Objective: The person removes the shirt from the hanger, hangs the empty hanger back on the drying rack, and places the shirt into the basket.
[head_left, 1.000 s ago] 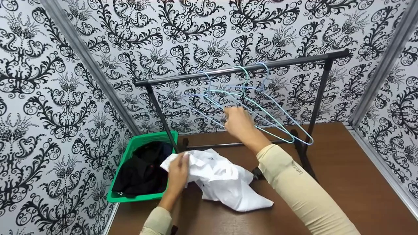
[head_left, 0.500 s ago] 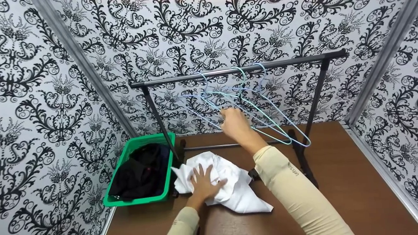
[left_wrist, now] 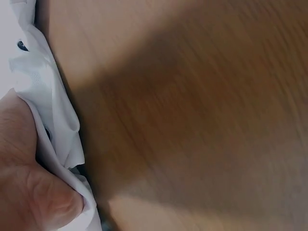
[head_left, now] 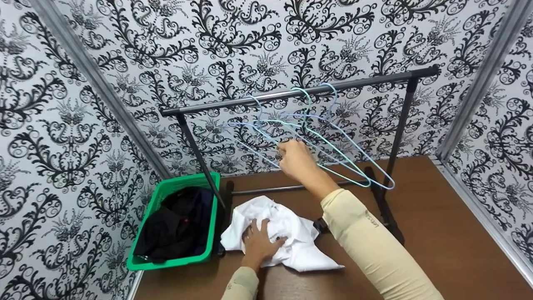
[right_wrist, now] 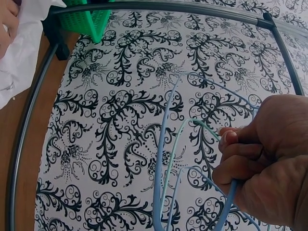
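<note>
A crumpled white shirt (head_left: 287, 221) with dark buttons lies on the table. My left hand (head_left: 260, 243) rests on top of it, fingers and thumb spread apart over the cloth. In the left wrist view the thumb side of the left hand (left_wrist: 33, 187) presses against folds of the shirt (left_wrist: 57, 106); the fingertips are out of that view. My right hand (head_left: 297, 160) grips a blue hanger (right_wrist: 226, 207) on the rack, with its fingers curled round the thin bar. A mint green hanger (head_left: 333, 146) and another blue hanger (head_left: 362, 150) hang alongside.
The dark metal rack (head_left: 362, 83) stands on the brown table (head_left: 441, 216), before a patterned wall. To the left, a green basket (head_left: 210, 246) holds dark clothes (head_left: 175, 225). The rack's left post passes beside the basket.
My left hand has let go of the shirt's left edge, moved right and settled on top of the cloth. The shirt's raised part has come down. My right hand keeps gripping the hanger.
</note>
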The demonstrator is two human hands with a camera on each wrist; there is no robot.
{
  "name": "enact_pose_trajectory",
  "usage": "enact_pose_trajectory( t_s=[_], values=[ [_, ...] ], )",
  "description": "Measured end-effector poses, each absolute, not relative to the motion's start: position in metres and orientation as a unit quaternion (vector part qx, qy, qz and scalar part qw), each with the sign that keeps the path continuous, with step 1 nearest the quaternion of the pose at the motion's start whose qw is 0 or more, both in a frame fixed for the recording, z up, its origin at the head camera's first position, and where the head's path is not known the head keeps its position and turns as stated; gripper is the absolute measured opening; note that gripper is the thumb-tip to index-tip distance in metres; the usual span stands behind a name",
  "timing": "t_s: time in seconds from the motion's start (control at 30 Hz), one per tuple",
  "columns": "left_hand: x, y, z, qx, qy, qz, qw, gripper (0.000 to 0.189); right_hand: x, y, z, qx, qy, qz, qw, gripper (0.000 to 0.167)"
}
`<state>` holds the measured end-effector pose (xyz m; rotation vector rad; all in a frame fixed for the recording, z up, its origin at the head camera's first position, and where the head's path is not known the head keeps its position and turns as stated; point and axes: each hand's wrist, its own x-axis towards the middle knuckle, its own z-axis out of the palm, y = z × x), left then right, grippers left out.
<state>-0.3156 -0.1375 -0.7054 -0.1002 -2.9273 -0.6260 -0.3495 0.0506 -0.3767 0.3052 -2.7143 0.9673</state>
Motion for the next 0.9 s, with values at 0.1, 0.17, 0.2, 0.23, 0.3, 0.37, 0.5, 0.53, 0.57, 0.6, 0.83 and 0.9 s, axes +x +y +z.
enact_pose_trajectory(
  t_s=[0.1,0.17,0.2,0.23,0.3,0.37,0.5,0.53,0.57,0.6,0.83,0.9],
  values=[
    [-0.317,-0.140,-0.702,-0.026,-0.974,-0.211,0.079,0.083,-0.350,0.048,-0.377,0.118,-0.924,0.343,0.124,0.024],
    [-0.318,-0.140,-0.701,-0.025,-0.974,-0.213,0.075,0.079,-0.350,0.048,-0.378,0.117,-0.921,0.350,0.127,0.029],
    [-0.318,-0.140,-0.701,-0.027,-0.973,-0.216,0.072,0.078,-0.350,0.048,-0.378,0.114,-0.920,0.353,0.125,0.033],
    [-0.318,-0.141,-0.701,-0.028,-0.972,-0.221,0.070,0.076,-0.350,0.049,-0.379,0.110,-0.920,0.355,0.122,0.036],
    [-0.317,-0.140,-0.703,-0.028,-0.971,-0.228,0.065,0.074,-0.350,0.049,-0.382,0.105,-0.920,0.357,0.120,0.043],
    [-0.317,-0.140,-0.705,-0.028,-0.969,-0.236,0.065,0.072,-0.351,0.049,-0.384,0.113,-0.919,0.358,0.118,0.037],
    [-0.316,-0.140,-0.707,-0.031,-0.968,-0.241,0.066,0.069,-0.352,0.048,-0.388,0.133,-0.915,0.363,0.118,0.023],
    [-0.316,-0.140,-0.707,-0.032,-0.968,-0.241,0.068,0.069,-0.351,0.048,-0.388,0.137,-0.913,0.365,0.120,0.024],
    [-0.316,-0.140,-0.707,-0.034,-0.968,-0.240,0.068,0.068,-0.351,0.048,-0.389,0.139,-0.912,0.367,0.121,0.026],
    [-0.316,-0.141,-0.706,-0.035,-0.968,-0.239,0.068,0.067,-0.351,0.048,-0.389,0.139,-0.910,0.370,0.123,0.029],
    [-0.317,-0.145,-0.701,-0.032,-0.965,-0.255,0.058,0.061,-0.350,0.048,-0.393,0.132,-0.896,0.412,0.105,0.032],
    [-0.317,-0.145,-0.699,-0.026,-0.963,-0.261,0.052,0.060,-0.350,0.048,-0.394,0.130,-0.894,0.416,0.106,0.031]
  ],
)
